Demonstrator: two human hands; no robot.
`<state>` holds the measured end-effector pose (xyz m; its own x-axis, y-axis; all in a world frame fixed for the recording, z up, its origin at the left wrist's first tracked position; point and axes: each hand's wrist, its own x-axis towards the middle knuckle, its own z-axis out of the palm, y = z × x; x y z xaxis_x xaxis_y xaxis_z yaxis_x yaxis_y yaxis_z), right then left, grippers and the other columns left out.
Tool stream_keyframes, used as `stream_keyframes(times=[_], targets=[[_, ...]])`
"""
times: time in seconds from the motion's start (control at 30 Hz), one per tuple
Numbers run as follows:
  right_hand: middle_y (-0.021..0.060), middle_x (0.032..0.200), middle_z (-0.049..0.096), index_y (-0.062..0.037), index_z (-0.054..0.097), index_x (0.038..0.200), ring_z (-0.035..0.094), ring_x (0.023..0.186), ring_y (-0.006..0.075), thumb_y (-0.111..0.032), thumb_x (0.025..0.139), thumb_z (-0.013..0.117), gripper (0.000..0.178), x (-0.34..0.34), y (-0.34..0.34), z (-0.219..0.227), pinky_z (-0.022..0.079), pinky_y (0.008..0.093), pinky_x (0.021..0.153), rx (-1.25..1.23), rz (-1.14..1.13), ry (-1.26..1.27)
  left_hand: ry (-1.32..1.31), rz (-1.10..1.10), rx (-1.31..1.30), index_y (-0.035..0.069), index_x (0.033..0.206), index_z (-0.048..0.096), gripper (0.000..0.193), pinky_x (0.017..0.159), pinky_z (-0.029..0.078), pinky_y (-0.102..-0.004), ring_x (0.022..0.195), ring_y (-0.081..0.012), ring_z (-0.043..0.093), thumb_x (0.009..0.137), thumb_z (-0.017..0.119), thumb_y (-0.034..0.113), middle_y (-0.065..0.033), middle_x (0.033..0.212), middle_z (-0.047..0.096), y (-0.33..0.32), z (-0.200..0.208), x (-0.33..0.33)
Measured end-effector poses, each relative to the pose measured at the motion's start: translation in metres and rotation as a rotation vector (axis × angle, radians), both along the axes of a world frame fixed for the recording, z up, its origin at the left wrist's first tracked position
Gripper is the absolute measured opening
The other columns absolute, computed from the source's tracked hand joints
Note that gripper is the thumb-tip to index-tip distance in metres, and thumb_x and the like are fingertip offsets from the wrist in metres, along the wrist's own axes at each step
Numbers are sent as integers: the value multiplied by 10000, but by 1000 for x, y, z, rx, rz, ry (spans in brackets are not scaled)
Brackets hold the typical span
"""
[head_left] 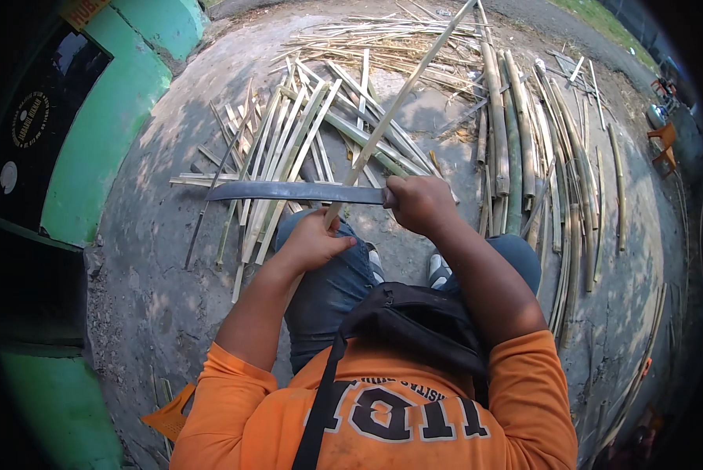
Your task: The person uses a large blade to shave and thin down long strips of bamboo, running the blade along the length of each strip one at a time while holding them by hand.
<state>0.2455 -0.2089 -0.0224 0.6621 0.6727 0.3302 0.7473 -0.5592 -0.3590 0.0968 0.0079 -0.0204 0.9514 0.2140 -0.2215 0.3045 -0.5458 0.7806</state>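
A long bamboo strip point(394, 107) slants from my lap up toward the far side. My left hand point(318, 241) is closed around its lower part, above my left knee. In my right hand point(422, 204) is the handle of a machete point(296, 192), whose long grey blade points left. The blade lies across the bamboo strip just beyond my left hand; whether its edge is cutting into the strip I cannot tell. Past the blade, split bamboo strips point(289, 149) lie in a loose pile on the ground.
Whole bamboo poles point(513, 149) lie in a bundle to the right. More thin strips point(383, 43) are heaped at the far side. A green wall point(93, 157) stands at the left. An orange plastic chair point(663, 149) is at the far right. A black bag point(414, 321) rests on my lap.
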Motion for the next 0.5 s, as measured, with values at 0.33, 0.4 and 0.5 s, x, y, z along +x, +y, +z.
stream_keyframes(times=[0.33,0.4,0.5], targets=[[98,779,730,-158,706,872,721,764,361,-247,881,694,91,11,-9,-2,549,510,682,49,-51,48,73,28,-50,89,915,521,414,606,434,-280,687,-87,505,778,906,159,15,768,545,1,2,1],[94,778,731,-168,709,874,721,756,359,-256,882,698,89,5,-4,-4,549,518,679,-63,6,-12,62,-10,17,87,923,525,417,606,436,-278,686,-87,512,777,908,160,13,769,551,-1,3,1],[98,808,737,-171,716,884,723,761,349,-244,872,707,75,10,-4,8,552,513,683,-144,-107,6,78,-2,-58,84,930,530,423,611,442,-283,689,-91,518,773,913,164,6,770,556,0,0,0]])
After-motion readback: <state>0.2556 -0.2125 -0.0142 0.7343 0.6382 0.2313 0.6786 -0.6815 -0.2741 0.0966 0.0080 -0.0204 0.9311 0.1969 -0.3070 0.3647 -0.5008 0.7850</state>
